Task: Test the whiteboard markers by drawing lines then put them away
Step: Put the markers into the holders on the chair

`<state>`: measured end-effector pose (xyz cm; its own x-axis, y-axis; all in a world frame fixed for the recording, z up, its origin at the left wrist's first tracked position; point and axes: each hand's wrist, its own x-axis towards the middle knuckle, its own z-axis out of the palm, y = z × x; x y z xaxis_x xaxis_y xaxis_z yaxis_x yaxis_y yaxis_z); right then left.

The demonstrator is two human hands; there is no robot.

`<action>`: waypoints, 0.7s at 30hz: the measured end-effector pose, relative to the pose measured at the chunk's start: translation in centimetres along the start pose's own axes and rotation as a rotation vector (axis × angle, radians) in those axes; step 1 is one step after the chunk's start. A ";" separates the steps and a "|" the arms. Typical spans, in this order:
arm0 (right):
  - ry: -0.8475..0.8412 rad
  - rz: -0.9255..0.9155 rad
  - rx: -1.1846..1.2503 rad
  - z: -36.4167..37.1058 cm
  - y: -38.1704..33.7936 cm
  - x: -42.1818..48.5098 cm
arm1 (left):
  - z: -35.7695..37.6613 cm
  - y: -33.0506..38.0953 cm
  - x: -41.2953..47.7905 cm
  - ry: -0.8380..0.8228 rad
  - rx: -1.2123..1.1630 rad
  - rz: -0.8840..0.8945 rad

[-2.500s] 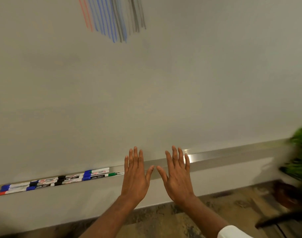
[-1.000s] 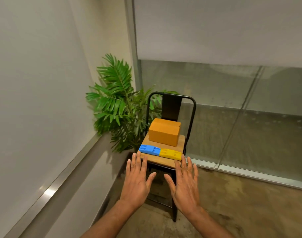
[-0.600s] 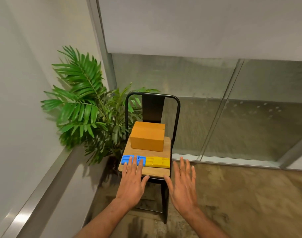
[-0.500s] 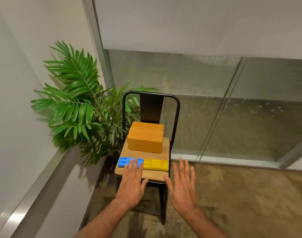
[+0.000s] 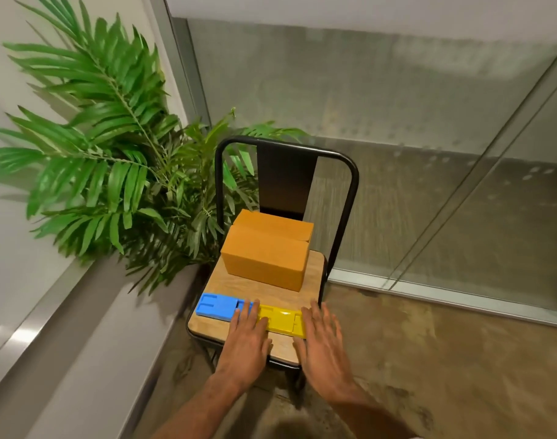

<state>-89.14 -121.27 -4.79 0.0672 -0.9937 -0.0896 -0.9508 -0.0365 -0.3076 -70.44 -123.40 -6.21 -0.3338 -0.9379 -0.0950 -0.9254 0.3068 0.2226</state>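
Note:
No markers or drawn lines are in view; only a strip of the whiteboard and its metal tray rail show at the left. My left hand and my right hand are stretched flat, fingers straight, palms down, holding nothing. They hover over the front of a wooden chair seat. A blue flat plastic piece and a yellow one lie end to end near the seat's front edge, partly under my fingertips. Behind them stands a closed orange cardboard box.
The black metal chair stands in a corner. A leafy green plant fills the space to its left. Frosted glass panels run behind and to the right, above a brown concrete floor.
My view swung from the whiteboard and its marker tray to the corner chair, then closed in on it. Both flat hands now reach over the seat's front and the blue and yellow pieces.

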 end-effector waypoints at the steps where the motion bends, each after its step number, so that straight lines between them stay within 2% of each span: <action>1: -0.020 -0.009 0.017 0.3 0.2 0.6 | 0.3 -0.1 0.4 0.010 -0.009 -0.001; 11: -0.132 -0.098 0.107 3.1 1.5 3.8 | 2.9 -0.6 2.3 0.087 -0.055 -0.041; 21: 0.056 -0.161 0.044 3.0 1.6 3.9 | 1.9 0.3 2.3 0.178 -0.072 -0.036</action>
<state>-89.52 -124.85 -8.48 0.1992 -0.9798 0.0164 -0.9148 -0.1920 -0.3553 -71.81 -125.18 -8.23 -0.2572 -0.9640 0.0678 -0.9190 0.2657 0.2913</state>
